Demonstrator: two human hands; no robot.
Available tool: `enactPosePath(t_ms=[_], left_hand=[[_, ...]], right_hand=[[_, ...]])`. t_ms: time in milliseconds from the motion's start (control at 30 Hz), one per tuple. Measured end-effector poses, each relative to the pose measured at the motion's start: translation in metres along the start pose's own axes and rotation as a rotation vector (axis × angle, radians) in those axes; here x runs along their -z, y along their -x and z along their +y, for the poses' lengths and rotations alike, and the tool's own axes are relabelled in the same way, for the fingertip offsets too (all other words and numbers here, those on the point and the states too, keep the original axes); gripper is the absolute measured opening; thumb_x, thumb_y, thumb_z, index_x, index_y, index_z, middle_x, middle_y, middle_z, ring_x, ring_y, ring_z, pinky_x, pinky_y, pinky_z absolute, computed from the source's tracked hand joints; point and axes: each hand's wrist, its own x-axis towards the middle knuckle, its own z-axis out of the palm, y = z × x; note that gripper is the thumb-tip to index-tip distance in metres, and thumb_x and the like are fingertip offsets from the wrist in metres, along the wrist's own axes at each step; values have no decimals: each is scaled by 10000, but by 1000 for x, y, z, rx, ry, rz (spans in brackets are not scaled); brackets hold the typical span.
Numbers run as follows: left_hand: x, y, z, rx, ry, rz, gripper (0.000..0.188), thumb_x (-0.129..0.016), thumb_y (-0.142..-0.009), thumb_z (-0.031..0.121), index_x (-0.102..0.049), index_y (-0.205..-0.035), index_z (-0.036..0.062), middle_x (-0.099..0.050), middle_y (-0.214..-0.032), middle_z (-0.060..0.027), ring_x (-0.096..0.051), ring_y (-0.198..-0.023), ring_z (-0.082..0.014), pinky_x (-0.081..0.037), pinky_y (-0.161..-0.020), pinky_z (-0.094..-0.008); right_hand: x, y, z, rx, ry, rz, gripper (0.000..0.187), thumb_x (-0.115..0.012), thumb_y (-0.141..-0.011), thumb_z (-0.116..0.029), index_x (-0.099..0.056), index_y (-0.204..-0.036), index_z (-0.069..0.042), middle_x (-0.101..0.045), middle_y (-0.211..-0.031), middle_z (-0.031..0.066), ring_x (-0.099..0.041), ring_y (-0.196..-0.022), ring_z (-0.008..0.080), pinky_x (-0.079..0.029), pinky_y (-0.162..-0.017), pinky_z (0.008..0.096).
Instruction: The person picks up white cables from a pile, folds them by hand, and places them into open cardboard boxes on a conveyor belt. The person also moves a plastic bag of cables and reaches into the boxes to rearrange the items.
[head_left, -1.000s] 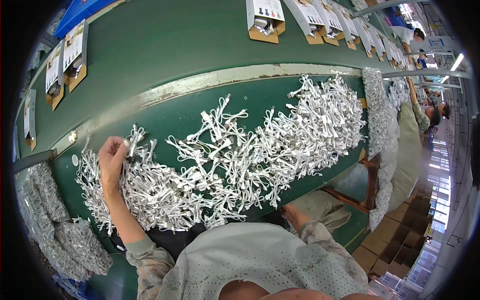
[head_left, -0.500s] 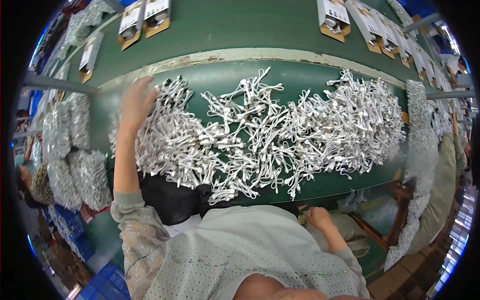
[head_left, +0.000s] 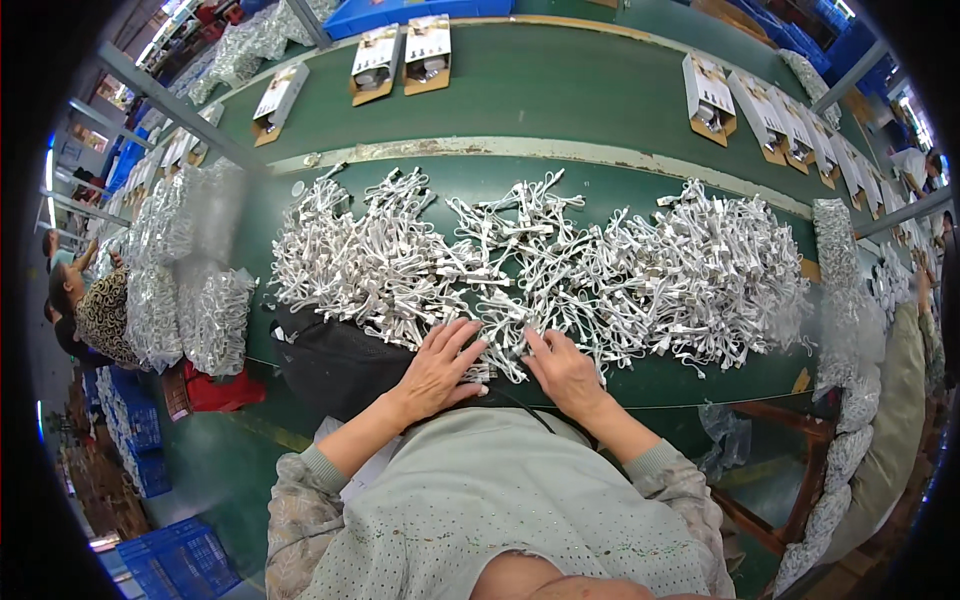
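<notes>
A wide heap of short white cables (head_left: 700, 275), bundled into small loops, spreads over the green table (head_left: 640, 390). My left hand (head_left: 438, 365) rests on the near edge of the heap, its fingers spread over a few cables there. To its right, my right hand (head_left: 565, 372) touches the same front edge, with thumb and fingers apart and slightly bent. Between the two hands lie some loose cables (head_left: 503, 362). Neither hand appears to grip a cable, though the fingertips partly cover what lies beneath them. A black bag (head_left: 345, 365) sits against the table edge beside my left wrist.
Beyond a worn pale ledge (head_left: 480, 147) runs a green conveyor belt (head_left: 560, 85) carrying open printed boxes (head_left: 428, 55). Clear bags of cables (head_left: 215, 310) are stacked at the left, and more bagged cables (head_left: 838, 300) at the right. Blue crates (head_left: 180, 560) stand on the floor.
My left hand has come down from above the far left of the heap to its near edge. My right hand has risen from below the table edge onto the cables. The view has shifted.
</notes>
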Motion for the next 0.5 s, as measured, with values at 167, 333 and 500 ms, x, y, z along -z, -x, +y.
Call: enactPosePath(t_ms=[167,333,500], left_hand=[[-7,-19,3,-7,-76,156,584,-706,-710,234,-465,-1206,43,-405,-1306,-153,-363,-1235,-340,-342,-978,-439],[-7,-40,-22,0,2,405,311,-678,-714,128,-572,-989,30,-521,-1152,-161,-507,-1052,-339,-430,-896,-397],[27,-5,-7,98,52,357,301,-661,-747,104,-582,-1032,50,-557,-1113,-138,-527,-1039,-327,-442,-879,-394]], right_hand=[[13,-22,-1,9,6,117,199,-628,-797,-123,-565,-980,-77,-514,-756,89,-578,-690,260,-486,-570,357],[14,-20,-3,-48,-196,236,87,-632,-803,-100,-620,-869,-45,-584,-788,109,-584,-694,247,-476,-631,337],[37,-22,-6,-239,-464,118,244,-647,-748,-12,-599,-986,-39,-563,-860,93,-547,-645,193,-454,-581,298]])
